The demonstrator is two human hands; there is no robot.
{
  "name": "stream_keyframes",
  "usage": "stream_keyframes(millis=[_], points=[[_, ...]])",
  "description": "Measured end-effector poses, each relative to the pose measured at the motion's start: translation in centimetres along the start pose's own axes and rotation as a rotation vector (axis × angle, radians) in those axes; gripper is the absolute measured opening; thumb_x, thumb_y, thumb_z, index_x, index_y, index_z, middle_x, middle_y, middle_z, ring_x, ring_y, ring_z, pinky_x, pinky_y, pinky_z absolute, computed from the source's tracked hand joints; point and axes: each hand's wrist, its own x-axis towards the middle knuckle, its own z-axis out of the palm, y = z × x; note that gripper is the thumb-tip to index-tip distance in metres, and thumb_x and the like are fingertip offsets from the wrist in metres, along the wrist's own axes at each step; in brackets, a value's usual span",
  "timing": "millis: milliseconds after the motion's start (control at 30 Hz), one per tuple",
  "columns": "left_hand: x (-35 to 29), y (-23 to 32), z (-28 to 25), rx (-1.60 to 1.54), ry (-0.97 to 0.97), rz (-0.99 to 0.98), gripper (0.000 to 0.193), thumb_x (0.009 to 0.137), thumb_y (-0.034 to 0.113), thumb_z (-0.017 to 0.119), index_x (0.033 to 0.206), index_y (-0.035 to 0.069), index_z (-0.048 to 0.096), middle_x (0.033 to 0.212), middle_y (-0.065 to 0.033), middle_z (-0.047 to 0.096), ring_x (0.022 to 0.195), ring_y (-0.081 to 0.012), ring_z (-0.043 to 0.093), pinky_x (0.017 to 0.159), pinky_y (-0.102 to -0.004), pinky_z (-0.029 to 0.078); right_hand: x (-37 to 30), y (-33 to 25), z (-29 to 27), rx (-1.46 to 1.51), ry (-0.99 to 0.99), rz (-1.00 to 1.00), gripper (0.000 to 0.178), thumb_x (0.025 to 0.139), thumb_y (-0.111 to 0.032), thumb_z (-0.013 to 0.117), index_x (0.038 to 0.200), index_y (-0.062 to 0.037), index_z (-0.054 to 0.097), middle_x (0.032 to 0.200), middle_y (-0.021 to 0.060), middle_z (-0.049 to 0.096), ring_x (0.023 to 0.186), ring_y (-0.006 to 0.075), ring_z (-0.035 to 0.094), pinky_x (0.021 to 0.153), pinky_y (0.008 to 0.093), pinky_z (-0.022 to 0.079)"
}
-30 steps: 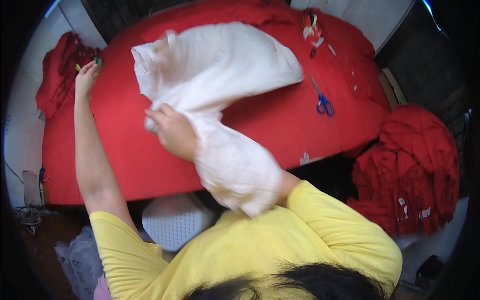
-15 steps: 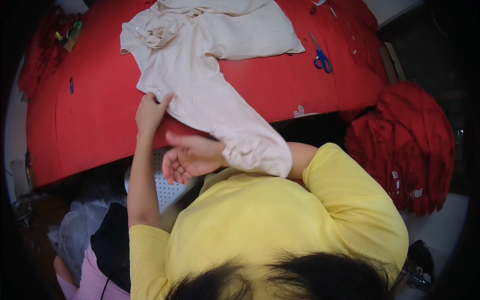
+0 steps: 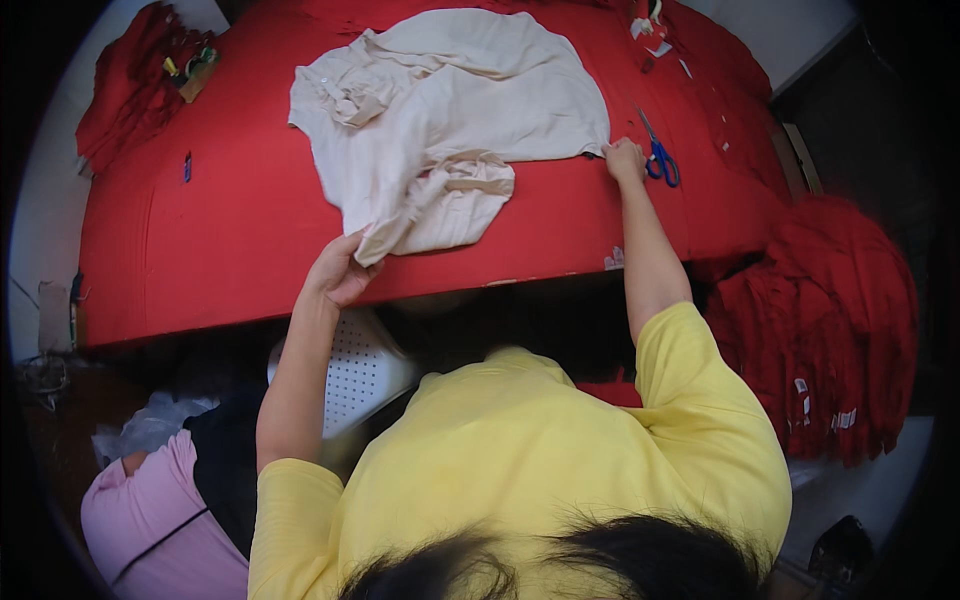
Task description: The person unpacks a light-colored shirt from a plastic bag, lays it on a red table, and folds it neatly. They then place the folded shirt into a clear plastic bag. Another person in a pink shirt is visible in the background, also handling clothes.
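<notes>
A cream buttoned shirt (image 3: 465, 105) lies spread on the red-covered table (image 3: 240, 250), its gathered collar toward the left. One sleeve is folded back over the near side of the shirt. My left hand (image 3: 343, 272) is closed on the near edge of the garment, thumb on top, by the table's front edge. Over at the right, my right hand (image 3: 626, 160) pinches the bottom right corner of the shirt. Blue-handled scissors (image 3: 660, 165) lie right beside that hand, with the blades pointing away from me.
A heap of red garments (image 3: 810, 330) with white tags hangs at the right. Red cloth (image 3: 130, 90) is piled far left near a yellow-and-green item (image 3: 185, 75). A small blue tool (image 3: 187, 167) lies on the left. Below stands a white perforated stool (image 3: 355, 370); someone in pink (image 3: 160, 500) is lower left.
My right arm has come out of the sleeve and reached to the shirt's right corner. The sleeve is now folded on the table. My left hand still grips the near edge.
</notes>
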Motion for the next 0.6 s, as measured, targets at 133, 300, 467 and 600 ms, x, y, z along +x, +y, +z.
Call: stream_keyframes(millis=[133,300,467,600], points=[[-10.5,5.5,2.5,-0.01,-0.217,0.504,0.048,0.093,0.026,0.052,0.135,0.003,0.043,0.134,-0.0147,0.05,0.126,-0.0279,0.044,0.105,-0.0442,0.035,-3.9,-2.4,-7.9,1.614,-0.669,-0.282,0.027,0.094,-0.02,0.05,0.112,-0.0017,0.058,0.113,0.0147,0.061,0.108,0.0281,0.057,0.099,0.0483,0.042],[-19.2,14.4,4.4,0.053,-0.329,0.798,0.061,0.092,0.03,0.05,0.142,0.003,0.031,0.141,-0.0167,0.042,0.126,-0.0314,0.046,0.106,-0.0452,0.036,-8.5,-5.1,-21.1,2.09,-0.862,-1.002,0.048,0.1,-0.027,0.041,0.13,0.0101,0.042,0.133,0.0268,0.046,0.126,0.0347,0.044,0.106,0.0431,0.039],[-9.1,22.2,6.1,0.626,0.225,0.736,0.055,0.084,0.005,0.055,0.136,0.002,0.037,0.128,-0.0076,0.05,0.11,-0.0186,0.055,0.097,-0.034,0.044,-1.4,-17.2,-15.6,1.81,-0.628,-0.295,0.027,0.096,-0.007,0.044,0.119,0.0068,0.041,0.119,0.0261,0.05,0.113,0.0382,0.053,0.099,0.0489,0.048],[-10.1,40.1,-0.9,0.613,0.105,0.597,0.038,0.097,0.021,0.044,0.127,-0.003,0.045,0.12,-0.0163,0.057,0.107,-0.0242,0.059,0.095,-0.0387,0.048,4.7,-28.1,-18.9,1.946,-0.393,-0.605,0.013,0.091,-0.002,0.047,0.092,0.0043,0.058,0.085,0.0111,0.062,0.079,0.0221,0.061,0.077,0.035,0.053]])
